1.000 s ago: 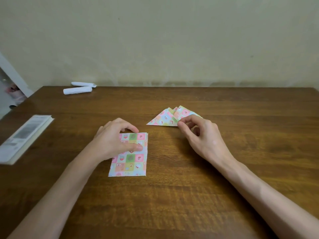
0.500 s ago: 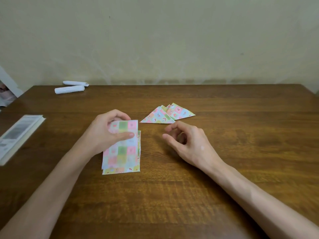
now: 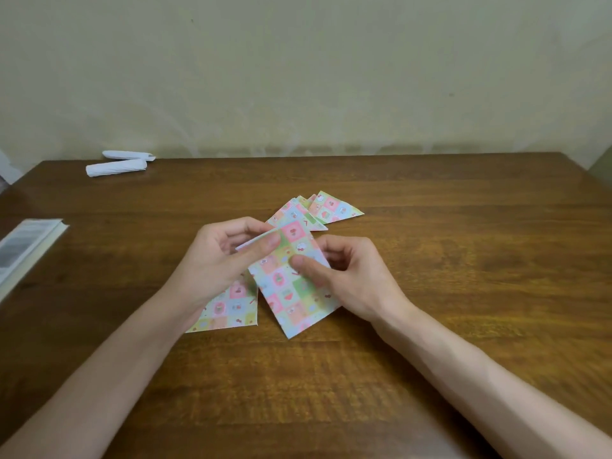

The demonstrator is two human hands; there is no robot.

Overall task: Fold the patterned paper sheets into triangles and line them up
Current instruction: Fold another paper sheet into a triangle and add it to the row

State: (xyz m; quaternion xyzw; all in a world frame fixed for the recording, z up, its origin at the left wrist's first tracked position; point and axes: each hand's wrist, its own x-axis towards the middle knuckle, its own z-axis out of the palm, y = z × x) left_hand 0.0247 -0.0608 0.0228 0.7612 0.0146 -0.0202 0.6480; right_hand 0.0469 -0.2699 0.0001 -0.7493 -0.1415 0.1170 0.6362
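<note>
A pastel checked paper sheet is lifted above the wooden table, tilted. My left hand pinches its upper left corner between thumb and fingers. My right hand pinches its right edge, thumb on the printed face. Below my left wrist lies the stack of remaining patterned sheets, flat on the table. Behind the hands, folded patterned triangles lie overlapping one another; their near tips are hidden by the held sheet.
Two rolled white papers lie at the back left corner. A flat packet with a grey print sits at the left edge. A pale wall stands behind the table.
My left hand has lifted the top sheet off the stack. My right hand came away from the triangles and took hold of the sheet's right edge.
</note>
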